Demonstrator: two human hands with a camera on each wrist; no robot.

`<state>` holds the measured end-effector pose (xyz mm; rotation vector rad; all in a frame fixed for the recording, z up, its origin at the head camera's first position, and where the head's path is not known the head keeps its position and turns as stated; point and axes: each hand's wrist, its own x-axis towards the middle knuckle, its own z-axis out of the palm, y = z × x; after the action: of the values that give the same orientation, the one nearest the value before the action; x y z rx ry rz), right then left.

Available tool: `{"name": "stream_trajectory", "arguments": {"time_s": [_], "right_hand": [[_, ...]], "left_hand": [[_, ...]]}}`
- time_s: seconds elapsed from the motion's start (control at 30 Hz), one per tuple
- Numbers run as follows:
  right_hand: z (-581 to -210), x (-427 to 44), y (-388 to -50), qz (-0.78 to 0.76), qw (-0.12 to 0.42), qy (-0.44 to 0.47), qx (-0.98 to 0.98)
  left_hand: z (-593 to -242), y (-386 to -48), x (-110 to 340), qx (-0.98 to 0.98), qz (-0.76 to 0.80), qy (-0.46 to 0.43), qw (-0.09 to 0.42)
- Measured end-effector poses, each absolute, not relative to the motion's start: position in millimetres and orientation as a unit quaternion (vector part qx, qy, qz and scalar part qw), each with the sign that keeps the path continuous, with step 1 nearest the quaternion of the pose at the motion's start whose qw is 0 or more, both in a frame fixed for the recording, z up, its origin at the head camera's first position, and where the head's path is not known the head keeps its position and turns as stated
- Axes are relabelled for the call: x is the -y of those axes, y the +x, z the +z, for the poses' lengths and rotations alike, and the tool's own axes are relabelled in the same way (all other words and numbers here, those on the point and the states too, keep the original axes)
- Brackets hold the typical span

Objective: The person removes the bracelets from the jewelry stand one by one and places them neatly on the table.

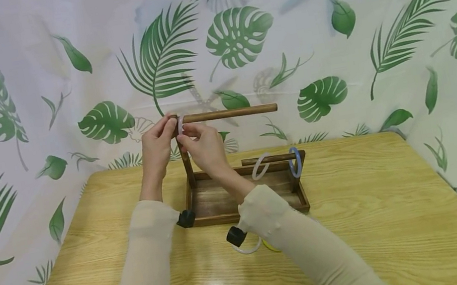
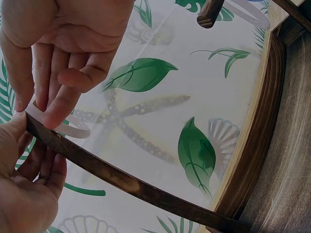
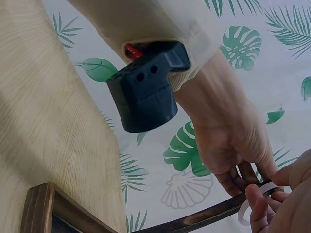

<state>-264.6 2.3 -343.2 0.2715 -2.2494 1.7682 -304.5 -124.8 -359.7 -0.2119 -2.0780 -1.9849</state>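
A pale ring (image 1: 181, 125) is standing at the post end of the upper bar (image 1: 230, 113)

The left hand (image 1: 154, 147) is gripping the top of the upright post (image 1: 187, 164), its thumb and fingers closing around the wood. The right hand (image 1: 207, 148) is coming from the other side, and its grip is pinching the pale ring. The ring is sitting just beside the post, high above the tray (image 1: 214, 220); it seems to be going around the bar, but the fingers are hiding the contact, so I cannot be certain.

In my judgement, the ring could be getting caught at the corner if the right fingers are pulling it at a slant. If the left grip is loosening during a pull, the whole stand could be tipping or sliding on the tabletop (image 1: 359, 221). Also, the right forearm is passing near the lower bar (image 1: 276, 158), so a careless move could be brushing the whitish ring (image 1: 260, 177) off its free end.

The pale ring, being round, is having no long axis; in the head view it is showing nearly edge-on, its opening facing along the bar. The upper bar is running left to right, its free end pointing right, while the lower bar is pointing left.
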Motion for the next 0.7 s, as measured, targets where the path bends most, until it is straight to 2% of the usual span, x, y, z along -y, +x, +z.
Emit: {"name": "stream_trajectory", "arguments": {"time_s": [0.4, 0.7], "right_hand": [[-345.1, 0.6, -268.1, 0.606, 0.142, 0.113, 0.774], [-348.2, -5.6, -269.0, 0.6, 0.18, 0.073, 0.776]], "left_hand": [[-360.2, -303.9, 125.4, 0.718, -0.68, -0.071, 0.131], [-360.7, -304.8, 125.2, 0.715, -0.683, -0.072, 0.132]]}}
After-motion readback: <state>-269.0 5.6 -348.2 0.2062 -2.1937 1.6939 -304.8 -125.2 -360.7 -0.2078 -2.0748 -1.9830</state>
